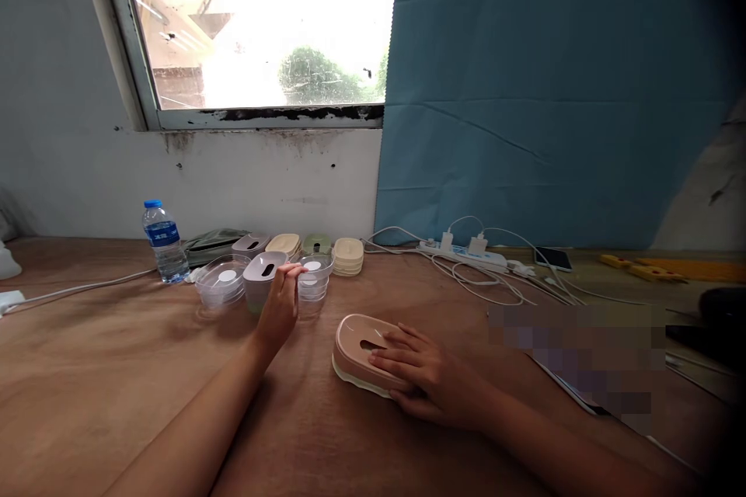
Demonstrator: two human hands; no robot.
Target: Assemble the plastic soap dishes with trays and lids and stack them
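Note:
My right hand (428, 373) lies over the right end of a pink oval tissue box cover (350, 331) with a dark slot in its top. Its fingers rest across the top and the thumb is at the near side. A pale rim shows under the cover. Further back, my left hand (283, 301) has its fingers together at the rim of a stack of clear plastic bowls (318, 279); the thumb's grip is partly hidden. Just left of that hand stands a lilac box (256, 279) with a slot in its top. Another clear bowl stack (218, 285) is beside it.
Cream boxes (348, 255), a green box (316, 242) and a grey-green pouch (213, 245) line the wall. A water bottle (163, 245) stands at left. A power strip (466, 255) with loose cables, a phone (552, 258) and yellow tools (644, 270) lie at right.

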